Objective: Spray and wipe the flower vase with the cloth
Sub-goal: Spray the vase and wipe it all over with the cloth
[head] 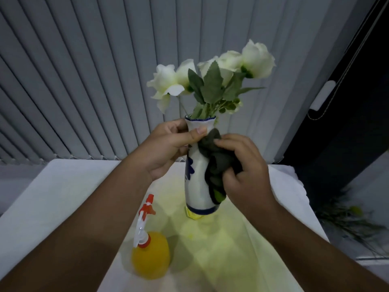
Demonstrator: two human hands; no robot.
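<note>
A tall white vase (pixel 196 182) with blue markings and a blue rim stands upright on the table, holding white artificial roses (pixel 212 76). My left hand (pixel 168 146) grips the vase's neck just under the rim. My right hand (pixel 244 171) presses a bunched dark green cloth (pixel 216 163) against the right side of the vase's body. A yellow spray bottle (pixel 150 253) with a red and white trigger head stands on the table at the front left, apart from both hands.
The table (pixel 63 199) is covered with a white cloth and lit yellowish in the middle. Grey vertical blinds (pixel 84 81) hang behind it. A dark window frame (pixel 345 114) and loose greenery (pixel 349 220) lie to the right.
</note>
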